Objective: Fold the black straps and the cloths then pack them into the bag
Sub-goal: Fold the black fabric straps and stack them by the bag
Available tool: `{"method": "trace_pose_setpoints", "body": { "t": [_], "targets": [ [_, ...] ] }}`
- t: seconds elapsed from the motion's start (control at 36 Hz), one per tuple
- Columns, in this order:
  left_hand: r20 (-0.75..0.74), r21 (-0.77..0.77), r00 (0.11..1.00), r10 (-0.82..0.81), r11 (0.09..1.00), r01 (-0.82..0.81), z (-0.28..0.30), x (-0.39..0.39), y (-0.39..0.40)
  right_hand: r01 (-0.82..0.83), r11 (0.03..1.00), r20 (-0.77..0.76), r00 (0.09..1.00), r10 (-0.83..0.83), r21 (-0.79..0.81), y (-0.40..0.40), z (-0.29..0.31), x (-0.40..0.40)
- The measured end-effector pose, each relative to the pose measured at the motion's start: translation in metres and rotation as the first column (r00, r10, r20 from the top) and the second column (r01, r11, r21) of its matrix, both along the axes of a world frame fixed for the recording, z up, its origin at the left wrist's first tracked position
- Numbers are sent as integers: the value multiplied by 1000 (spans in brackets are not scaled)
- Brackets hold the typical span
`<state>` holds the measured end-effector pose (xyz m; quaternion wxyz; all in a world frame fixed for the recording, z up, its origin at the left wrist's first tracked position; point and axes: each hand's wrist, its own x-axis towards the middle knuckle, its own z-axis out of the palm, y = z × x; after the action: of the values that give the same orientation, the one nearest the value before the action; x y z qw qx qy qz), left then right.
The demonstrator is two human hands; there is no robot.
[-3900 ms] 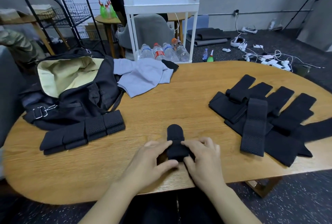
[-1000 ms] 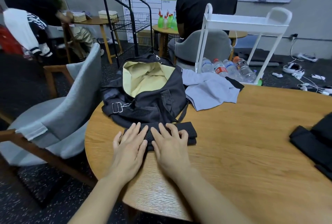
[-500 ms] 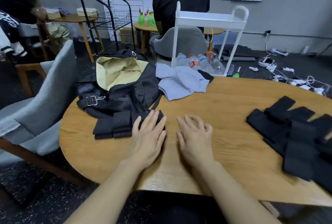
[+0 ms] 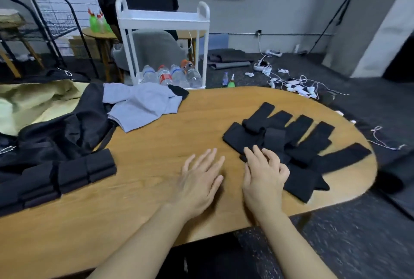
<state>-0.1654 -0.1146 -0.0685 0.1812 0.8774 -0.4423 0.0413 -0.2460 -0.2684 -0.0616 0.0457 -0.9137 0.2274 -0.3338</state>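
Two hands: left hand (image 4: 199,180) flat and spread on the table (image 4: 156,144), right hand (image 4: 264,173) pinching a black strap (image 4: 274,138).

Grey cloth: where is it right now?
In the head view, the grey cloth lies unfolded at the table's far left, beside the open bag and in front of the white cart.

A loose heap of unfolded black straps (image 4: 298,142) lies on the right part of the table — flat bands fanned out and overlapping, ends pointing away. At the left, a row of folded straps (image 4: 56,178) sits tight together, just in front of the black bag (image 4: 62,131), which lies open with its pale yellow lining showing. A crumpled grey cloth (image 4: 143,105) rests beside the bag — touching its edge.
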Motion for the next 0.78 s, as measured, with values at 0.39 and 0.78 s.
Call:
{"method": "trace_pose_setpoints", "body": {
  "t": [0.39, 0.78],
  "targets": [
    [-40, 51, 998, -43, 998, 45, -17, -8, -31, 100, 994, -215, 971, -107, -43, -36, -22, -43],
    [-27, 12, 987, 161, 987, -161, -23, 22, 68, -157, 983, -208, 962, 175, 99, 62, -17, -14]
  ]
}}
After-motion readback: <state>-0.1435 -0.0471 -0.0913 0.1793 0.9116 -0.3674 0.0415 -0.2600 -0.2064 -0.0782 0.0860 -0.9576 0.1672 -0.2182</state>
